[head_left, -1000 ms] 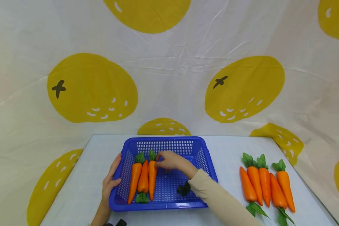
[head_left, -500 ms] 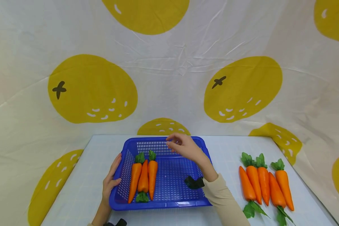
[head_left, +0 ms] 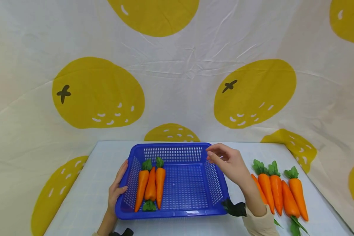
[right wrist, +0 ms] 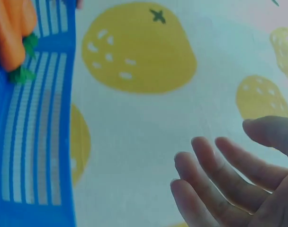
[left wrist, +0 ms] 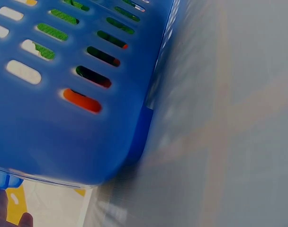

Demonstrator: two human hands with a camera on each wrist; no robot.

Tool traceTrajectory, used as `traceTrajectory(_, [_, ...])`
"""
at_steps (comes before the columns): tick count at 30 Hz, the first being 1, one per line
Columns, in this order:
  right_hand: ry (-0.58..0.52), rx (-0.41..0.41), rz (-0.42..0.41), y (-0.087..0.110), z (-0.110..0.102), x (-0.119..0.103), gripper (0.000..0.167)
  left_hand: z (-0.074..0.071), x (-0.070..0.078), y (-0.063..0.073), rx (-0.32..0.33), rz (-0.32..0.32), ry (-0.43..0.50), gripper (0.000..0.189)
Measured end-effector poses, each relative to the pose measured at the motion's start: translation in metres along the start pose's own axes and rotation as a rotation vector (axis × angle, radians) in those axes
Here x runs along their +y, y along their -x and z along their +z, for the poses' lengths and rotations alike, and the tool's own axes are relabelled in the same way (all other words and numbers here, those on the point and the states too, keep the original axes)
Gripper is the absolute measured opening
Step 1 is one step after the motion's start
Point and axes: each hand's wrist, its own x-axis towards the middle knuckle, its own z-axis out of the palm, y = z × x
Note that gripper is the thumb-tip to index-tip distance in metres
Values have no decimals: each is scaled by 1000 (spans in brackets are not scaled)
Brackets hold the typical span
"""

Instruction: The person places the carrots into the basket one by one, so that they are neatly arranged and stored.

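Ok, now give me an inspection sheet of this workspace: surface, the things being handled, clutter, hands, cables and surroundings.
Surface: pale table under the basket and carrots.
Basket: blue, perforated, upright on the table.
Carrots in basket: three side by side toward its left wall, the middle one turned opposite to its neighbours.
Carrots on table: five, right of the basket; one is partly hidden by the right arm.
Clutter: nothing seen.
Left hand: rests against the basket's left side.
Right hand: holds nothing; by the basket's right side.
Cables: nothing seen.
Surroundings: white cloth backdrop printed with yellow fruit, some creases.
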Motion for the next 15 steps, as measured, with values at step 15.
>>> traceTrajectory(15, [156,210,199,44,-72,57,25,0,-1,0,6,-15,3,66])
